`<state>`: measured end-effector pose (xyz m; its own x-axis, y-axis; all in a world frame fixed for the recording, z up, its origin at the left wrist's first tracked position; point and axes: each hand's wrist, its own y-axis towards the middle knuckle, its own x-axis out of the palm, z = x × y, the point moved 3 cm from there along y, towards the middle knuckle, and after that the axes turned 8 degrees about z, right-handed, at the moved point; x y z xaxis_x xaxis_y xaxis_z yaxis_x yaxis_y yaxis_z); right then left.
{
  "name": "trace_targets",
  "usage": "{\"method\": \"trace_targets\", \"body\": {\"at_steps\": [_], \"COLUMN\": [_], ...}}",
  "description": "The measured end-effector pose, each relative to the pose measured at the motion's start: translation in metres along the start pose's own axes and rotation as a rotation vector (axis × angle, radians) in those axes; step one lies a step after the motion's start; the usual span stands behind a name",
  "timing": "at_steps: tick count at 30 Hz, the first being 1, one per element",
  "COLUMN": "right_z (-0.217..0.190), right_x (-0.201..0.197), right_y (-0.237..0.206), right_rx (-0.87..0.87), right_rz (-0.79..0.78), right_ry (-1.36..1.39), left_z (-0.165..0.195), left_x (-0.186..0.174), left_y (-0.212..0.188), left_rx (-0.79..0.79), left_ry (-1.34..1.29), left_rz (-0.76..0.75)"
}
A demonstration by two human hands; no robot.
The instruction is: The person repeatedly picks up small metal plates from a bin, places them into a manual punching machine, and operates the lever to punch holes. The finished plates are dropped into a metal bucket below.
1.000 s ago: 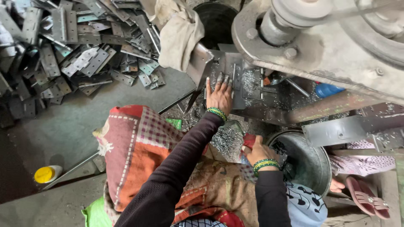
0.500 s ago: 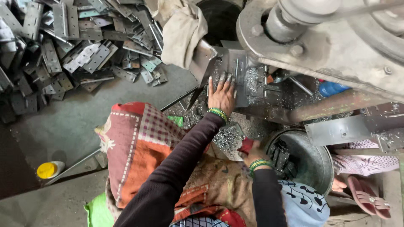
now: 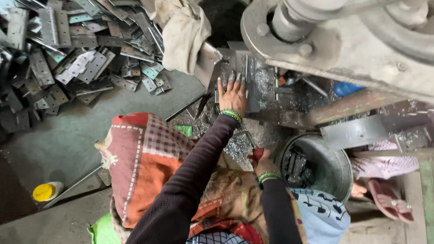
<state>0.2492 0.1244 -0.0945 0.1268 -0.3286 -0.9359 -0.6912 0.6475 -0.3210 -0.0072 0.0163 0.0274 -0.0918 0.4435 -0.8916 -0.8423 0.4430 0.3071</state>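
Note:
My left hand reaches forward and lies flat, fingers spread, on a grey metal plate on the press bed. Metal chips cover the bed around it. My right hand is lower, close to my lap, with its fingers closed around a small red object that is partly hidden. It sits at the left rim of a steel bucket that holds several dark metal pieces. Both wrists wear green bangles.
A heap of grey hinge plates covers the floor at the upper left. A beige cloth hangs by the press. The big machine body overhangs at the upper right. A yellow-capped bottle lies at lower left. Another person's sandalled foot is at right.
My left hand has stayed flat on the plate, shifting only slightly. My right hand has drawn a little down and toward me beside the bucket.

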Motion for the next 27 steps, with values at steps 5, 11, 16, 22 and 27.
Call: {"method": "trace_targets", "body": {"at_steps": [5, 11, 16, 22, 27], "right_z": [-0.021, -0.032, -0.023, -0.012, -0.020], "right_x": [-0.057, -0.096, -0.019, -0.018, -0.070], "right_y": [-0.003, -0.013, -0.004, 0.002, -0.022], "right_rx": [0.026, 0.036, 0.016, -0.008, 0.036], "right_rz": [-0.148, -0.139, -0.161, -0.159, -0.143], "right_ry": [-0.102, -0.212, 0.037, -0.004, -0.146], "left_z": [-0.002, -0.004, -0.002, -0.005, -0.010], "left_x": [-0.002, -0.004, 0.001, -0.010, -0.009], "left_y": [0.006, 0.003, 0.001, -0.007, 0.004], "left_rx": [0.041, 0.036, 0.028, 0.074, 0.114], "left_ry": [0.135, 0.075, 0.016, 0.106, 0.161], "left_rz": [-0.251, -0.048, 0.019, -0.125, -0.101]}}
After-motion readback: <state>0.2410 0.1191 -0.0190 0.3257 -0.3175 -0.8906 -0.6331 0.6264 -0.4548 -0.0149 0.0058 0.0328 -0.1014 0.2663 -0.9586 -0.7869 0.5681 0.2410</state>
